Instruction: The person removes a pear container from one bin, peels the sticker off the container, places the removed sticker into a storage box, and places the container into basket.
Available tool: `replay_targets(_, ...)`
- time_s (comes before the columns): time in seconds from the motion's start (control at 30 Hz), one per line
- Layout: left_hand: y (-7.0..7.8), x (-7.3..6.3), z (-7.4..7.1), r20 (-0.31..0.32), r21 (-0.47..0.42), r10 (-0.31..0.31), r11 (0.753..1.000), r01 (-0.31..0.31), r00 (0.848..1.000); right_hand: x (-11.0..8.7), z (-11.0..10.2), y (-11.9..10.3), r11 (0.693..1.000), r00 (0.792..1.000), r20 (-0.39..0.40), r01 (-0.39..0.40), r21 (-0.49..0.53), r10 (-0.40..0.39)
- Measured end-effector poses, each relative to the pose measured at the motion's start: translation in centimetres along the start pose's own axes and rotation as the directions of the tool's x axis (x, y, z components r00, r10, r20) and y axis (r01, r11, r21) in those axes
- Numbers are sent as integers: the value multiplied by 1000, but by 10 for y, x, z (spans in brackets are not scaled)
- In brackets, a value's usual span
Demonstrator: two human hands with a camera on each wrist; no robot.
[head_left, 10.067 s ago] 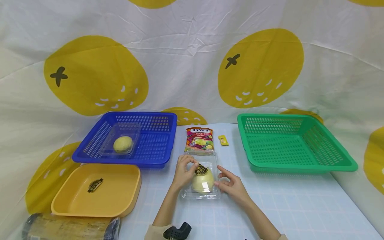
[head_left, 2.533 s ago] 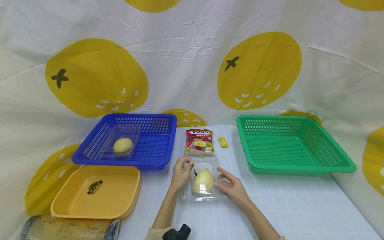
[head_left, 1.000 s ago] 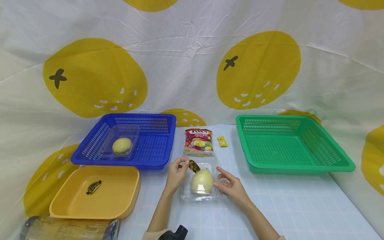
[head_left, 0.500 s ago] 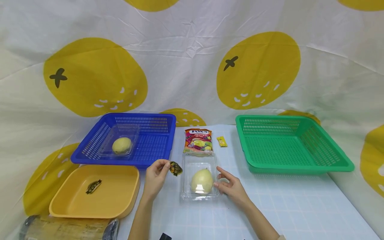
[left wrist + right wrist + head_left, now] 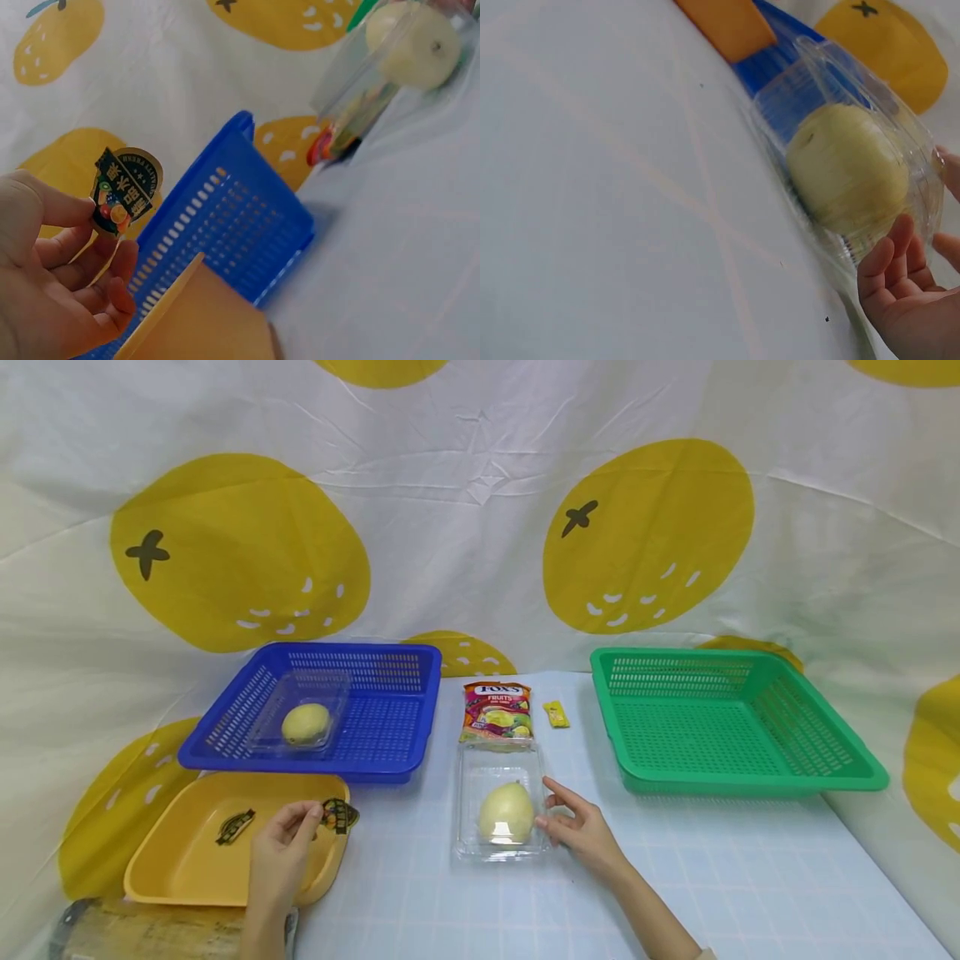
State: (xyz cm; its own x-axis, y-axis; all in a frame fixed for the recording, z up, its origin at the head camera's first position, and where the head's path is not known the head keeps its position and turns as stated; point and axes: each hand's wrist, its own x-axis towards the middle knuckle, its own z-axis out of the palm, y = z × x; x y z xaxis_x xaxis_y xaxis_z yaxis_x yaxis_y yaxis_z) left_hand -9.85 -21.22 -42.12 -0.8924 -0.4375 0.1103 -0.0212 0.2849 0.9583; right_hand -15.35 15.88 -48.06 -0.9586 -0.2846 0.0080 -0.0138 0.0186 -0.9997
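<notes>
My left hand (image 5: 283,852) pinches a dark, gold-edged fruit sticker (image 5: 339,816) between thumb and finger, over the right side of the orange-yellow tray (image 5: 180,885). In the left wrist view the sticker (image 5: 124,191) shows fruit pictures and lettering. Another dark label (image 5: 236,827) lies inside the tray. In front of me a clear plastic box (image 5: 480,760) holds a pale yellow, pear-like fruit (image 5: 506,814). My right hand (image 5: 581,831) rests thumb and forefinger against the box's right side, its other fingers loosely bent. The right wrist view shows its fingertips (image 5: 904,225) beside the fruit.
Behind the tray stands a blue basket (image 5: 390,718) with another boxed fruit (image 5: 306,724). A candy bag (image 5: 497,710) and a small yellow packet (image 5: 557,714) lie behind the box. A green basket (image 5: 690,727) is at right; a brown wrapped roll (image 5: 161,931) lies front left.
The sticker has come away from above the box in my left hand, which has moved left to the orange-yellow tray. The right hand has stayed at the box.
</notes>
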Motion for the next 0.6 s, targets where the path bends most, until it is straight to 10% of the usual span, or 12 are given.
replay_targets(0.23, -15, 17, -43, -40, 283, -107, 952, 114, 993, -1, 0, 1, 1000, 1000, 4, 9, -1, -9)
replay_targets(0.6, -43, 47, -72, 149, 378, -181, 919, 114, 972, -2, 1, 1, 1000, 1000, 9, 29, -7, -29)
